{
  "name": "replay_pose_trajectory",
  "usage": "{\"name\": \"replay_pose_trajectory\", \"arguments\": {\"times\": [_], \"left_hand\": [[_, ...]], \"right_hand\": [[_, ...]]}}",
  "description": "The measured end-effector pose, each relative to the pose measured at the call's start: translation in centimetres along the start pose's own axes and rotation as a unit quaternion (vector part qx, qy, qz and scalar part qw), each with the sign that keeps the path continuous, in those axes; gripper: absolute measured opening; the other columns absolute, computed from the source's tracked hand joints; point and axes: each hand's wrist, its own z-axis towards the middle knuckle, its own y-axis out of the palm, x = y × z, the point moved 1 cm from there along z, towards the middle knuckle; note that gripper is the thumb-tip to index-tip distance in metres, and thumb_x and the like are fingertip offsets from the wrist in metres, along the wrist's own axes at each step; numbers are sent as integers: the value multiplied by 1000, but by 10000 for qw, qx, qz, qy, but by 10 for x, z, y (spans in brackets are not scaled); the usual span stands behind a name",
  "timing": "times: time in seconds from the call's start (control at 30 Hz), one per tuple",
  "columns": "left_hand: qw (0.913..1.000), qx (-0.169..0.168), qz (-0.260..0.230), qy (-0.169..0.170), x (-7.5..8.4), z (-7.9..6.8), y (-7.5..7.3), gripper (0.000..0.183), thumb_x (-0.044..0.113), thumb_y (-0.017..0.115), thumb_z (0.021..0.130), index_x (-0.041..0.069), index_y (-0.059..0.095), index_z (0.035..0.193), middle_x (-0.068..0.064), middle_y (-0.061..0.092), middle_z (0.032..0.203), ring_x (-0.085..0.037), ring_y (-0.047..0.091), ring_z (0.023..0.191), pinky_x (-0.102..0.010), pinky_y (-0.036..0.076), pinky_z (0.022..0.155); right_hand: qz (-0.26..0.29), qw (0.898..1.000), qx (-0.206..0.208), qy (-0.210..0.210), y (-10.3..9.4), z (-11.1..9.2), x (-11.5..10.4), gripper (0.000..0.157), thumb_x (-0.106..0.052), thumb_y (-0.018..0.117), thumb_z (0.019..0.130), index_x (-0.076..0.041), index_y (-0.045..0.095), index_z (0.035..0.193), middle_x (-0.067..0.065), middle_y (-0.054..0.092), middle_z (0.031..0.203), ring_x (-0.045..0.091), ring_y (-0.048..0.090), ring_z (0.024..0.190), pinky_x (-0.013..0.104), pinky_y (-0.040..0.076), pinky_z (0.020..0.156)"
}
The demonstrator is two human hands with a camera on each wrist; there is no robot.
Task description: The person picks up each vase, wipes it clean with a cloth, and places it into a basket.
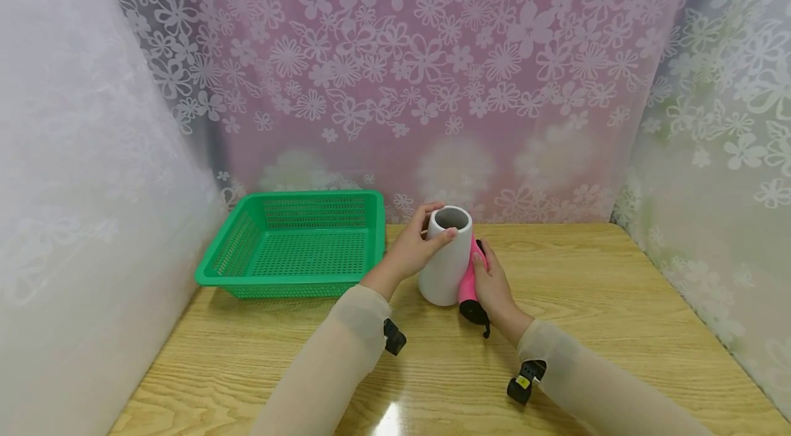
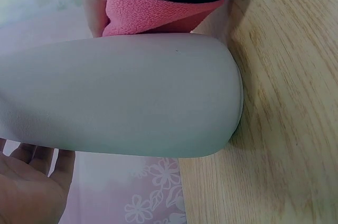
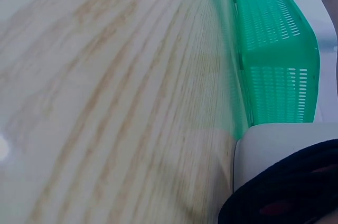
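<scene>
A tall white vase [image 1: 446, 264] with a round open top stands upright on the wooden table. My left hand [image 1: 413, 248] grips it near the rim, thumb across the front and fingers around the far side. Against the vase's right side, my right hand [image 1: 492, 283] holds a pink fleece piece [image 1: 467, 286] with black ends and a short dark cord. In the left wrist view, the pink fleece [image 2: 153, 15] lies against the vase wall [image 2: 121, 94]. The black edge [image 3: 285, 197] of the fleece overlaps the vase in the right wrist view.
A green perforated plastic basket [image 1: 290, 279] sits on the table to the left of the vase. Flower-patterned sheeting [image 1: 402, 79] hangs behind the table [image 1: 568, 299] and along both sides. Each wrist carries a small black camera [image 1: 394, 337].
</scene>
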Motion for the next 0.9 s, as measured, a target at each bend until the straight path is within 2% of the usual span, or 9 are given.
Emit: {"name": "replay_pose_trajectory", "arguments": {"times": [0.2, 0.6, 0.9], "left_hand": [[10000, -5, 32, 4, 0, 0, 0, 65, 50, 67, 93, 37, 38, 149, -2, 50, 145, -27, 51, 132, -49, 45, 105], [10000, -26, -14, 39, 0, 0, 0, 66, 48, 67, 94, 34, 37, 151, -2, 50, 144, -26, 51, 132, -49, 45, 105], [10000, -42, -35, 18, 1, -1, -1, 65, 48, 68, 93, 36, 37, 150, -2, 50, 144, -27, 50, 133, -49, 44, 105]], "right_hand": [[-145, 9996, -91, 236, 0, 1, 3, 61, -39, 29, 110, -15, 8, 163, 19, 13, 165, 37, 9, 152, 56, 10, 120], [-375, 9976, -406, 409, -2, 8, 6, 61, -36, 28, 111, -6, 11, 161, 23, 15, 164, 39, 10, 151, 56, 10, 120], [-270, 9952, -676, 649, -5, 10, 8, 59, -33, 29, 111, -4, 15, 160, 26, 15, 163, 42, 8, 150, 57, 8, 120]]}}
